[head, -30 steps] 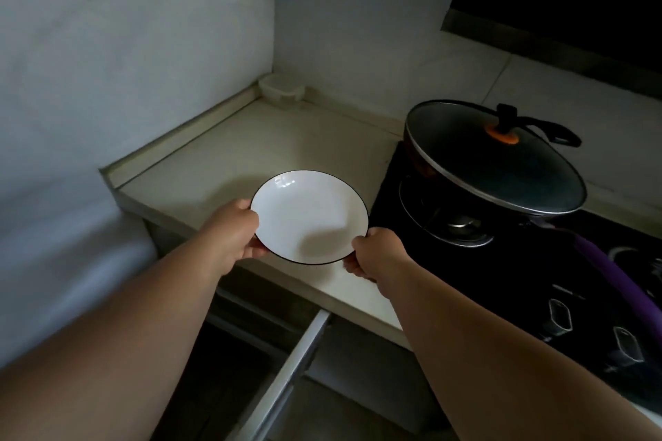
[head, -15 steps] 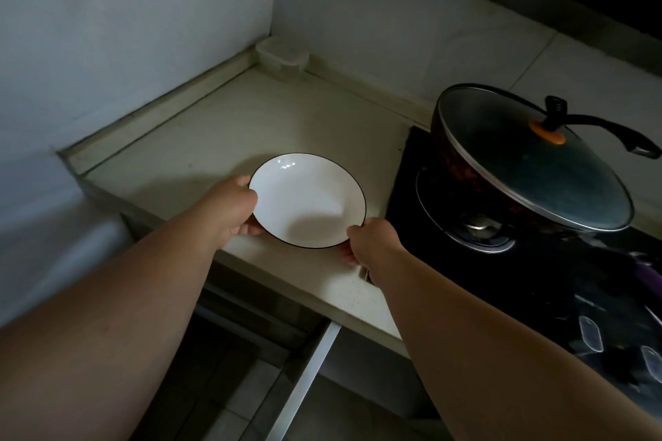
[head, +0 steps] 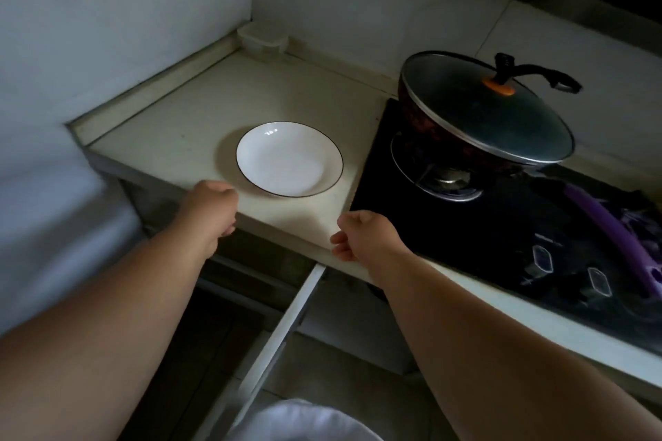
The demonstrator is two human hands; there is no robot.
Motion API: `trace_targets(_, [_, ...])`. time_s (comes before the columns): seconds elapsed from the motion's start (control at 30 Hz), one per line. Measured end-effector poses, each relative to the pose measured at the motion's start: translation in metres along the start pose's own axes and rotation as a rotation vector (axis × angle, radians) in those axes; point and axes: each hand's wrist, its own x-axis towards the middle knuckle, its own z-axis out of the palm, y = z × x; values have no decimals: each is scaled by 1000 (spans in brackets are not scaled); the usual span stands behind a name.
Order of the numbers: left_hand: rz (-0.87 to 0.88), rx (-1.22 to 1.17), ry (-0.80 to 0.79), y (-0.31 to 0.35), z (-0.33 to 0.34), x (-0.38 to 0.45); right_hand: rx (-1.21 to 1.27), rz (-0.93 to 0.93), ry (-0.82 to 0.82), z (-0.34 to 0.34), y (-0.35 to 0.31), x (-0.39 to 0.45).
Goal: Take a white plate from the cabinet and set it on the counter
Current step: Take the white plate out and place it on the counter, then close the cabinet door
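Glossy white plate [head: 288, 159]; matt, smooth counter [head: 172, 132].

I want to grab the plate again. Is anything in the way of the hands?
No, nothing visible. The plate sits alone on the counter, with bare counter between it and the left hand and right hand.

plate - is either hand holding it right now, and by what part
Nothing is held. The white plate sits on the counter; the left hand and right hand are both clear of its rim, loosely curled.
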Motion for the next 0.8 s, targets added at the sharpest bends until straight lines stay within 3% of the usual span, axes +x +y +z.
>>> trace_targets(0.2, [-5,234,-76,-52,-16,-115,60,-1,-65,-30,61,-85])
trace_targets(0.33, [-72,440,-194,-72,-33,-194,-27,-29,-85,-45,100,-134])
trace_targets(0.47, [-144,824,-393,-86,-40,-249,17,41,-95,-49,127,-167])
trace_targets(0.57, [-124,1036,-433,-97,-38,-261,-11,57,-123,-48,142,-183])
trace_targets(0.8, [-184,908,-499,-102,-24,-257,-142,82,-70,-54,173,-199])
